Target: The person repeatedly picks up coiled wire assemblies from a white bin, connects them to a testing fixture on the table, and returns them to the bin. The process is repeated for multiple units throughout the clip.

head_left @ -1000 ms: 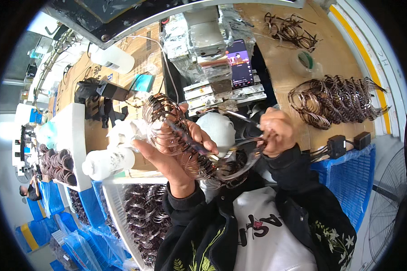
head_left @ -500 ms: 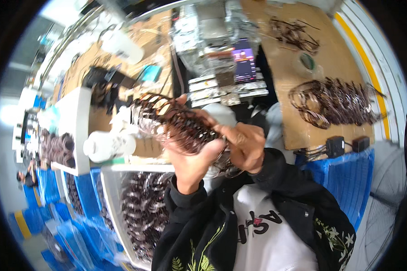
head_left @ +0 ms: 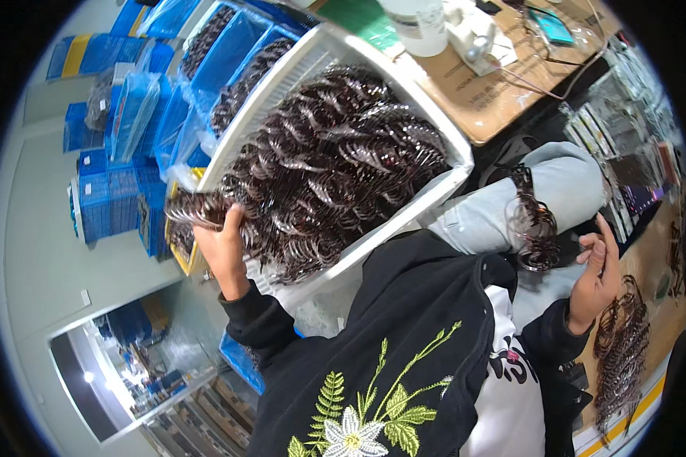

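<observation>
My left hand (head_left: pixel 222 247) is closed on a row of glossy dark brown curved strips (head_left: pixel 194 207), held over the left end of a white bin. The white bin (head_left: pixel 453 181) is filled with many similar dark brown curved pieces (head_left: pixel 335 152), set in overlapping rows. On the right, my right hand (head_left: pixel 596 288) is raised with its fingers apart and nothing in it. Close to it, a small bunch of dark brown looped strips (head_left: pixel 537 228) lies against my grey-clad leg (head_left: pixel 560 179). The exact kind of these strips I cannot make out.
Blue crates (head_left: pixel 240 57) with more dark pieces stand beyond the bin, beside a yellow-rimmed container (head_left: pixel 194 263). A cardboard-covered table (head_left: pixel 472 103) carries a white bottle (head_left: pixel 418 27). A dark bundle (head_left: pixel 621 358) lies on the right-hand cardboard.
The view has swung left toward the bin. Both hands were together at a dark brown bundle; now they are far apart, the left out over the bin with strips, the right bare.
</observation>
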The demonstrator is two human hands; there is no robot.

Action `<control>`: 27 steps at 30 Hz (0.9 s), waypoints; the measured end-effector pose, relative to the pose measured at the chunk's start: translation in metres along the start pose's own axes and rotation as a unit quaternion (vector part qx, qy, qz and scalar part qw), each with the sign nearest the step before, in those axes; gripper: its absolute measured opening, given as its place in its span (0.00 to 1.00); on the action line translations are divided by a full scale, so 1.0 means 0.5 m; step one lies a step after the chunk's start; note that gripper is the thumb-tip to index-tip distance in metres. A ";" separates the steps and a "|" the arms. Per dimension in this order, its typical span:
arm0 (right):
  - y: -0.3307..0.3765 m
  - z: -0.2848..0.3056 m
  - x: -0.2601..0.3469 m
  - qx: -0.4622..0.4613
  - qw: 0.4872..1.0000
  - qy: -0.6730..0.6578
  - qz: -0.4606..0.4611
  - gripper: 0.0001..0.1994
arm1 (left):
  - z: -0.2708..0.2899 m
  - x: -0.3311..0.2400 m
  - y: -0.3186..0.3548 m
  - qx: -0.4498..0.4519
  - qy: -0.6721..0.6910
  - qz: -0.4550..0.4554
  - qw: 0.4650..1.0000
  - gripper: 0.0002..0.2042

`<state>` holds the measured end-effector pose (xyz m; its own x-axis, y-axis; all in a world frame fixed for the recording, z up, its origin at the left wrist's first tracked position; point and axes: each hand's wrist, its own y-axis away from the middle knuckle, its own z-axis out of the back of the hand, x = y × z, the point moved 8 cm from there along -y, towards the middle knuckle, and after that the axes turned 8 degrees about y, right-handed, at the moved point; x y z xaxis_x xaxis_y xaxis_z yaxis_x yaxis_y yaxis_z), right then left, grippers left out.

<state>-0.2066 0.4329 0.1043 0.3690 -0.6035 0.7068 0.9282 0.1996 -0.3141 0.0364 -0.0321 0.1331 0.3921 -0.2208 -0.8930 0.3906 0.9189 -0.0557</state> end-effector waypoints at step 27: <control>0.069 -0.047 -0.059 0.092 0.990 0.104 0.001 0.17 | 0.142 0.471 -0.023 -0.060 -0.228 0.162 0.958 0.20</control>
<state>-0.1868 0.4395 0.0579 0.3709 -0.7452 0.5541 0.9275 0.3267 -0.1815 0.1836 -0.1178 -0.0450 0.8111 -0.0117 -0.5848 0.0979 0.9884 0.1160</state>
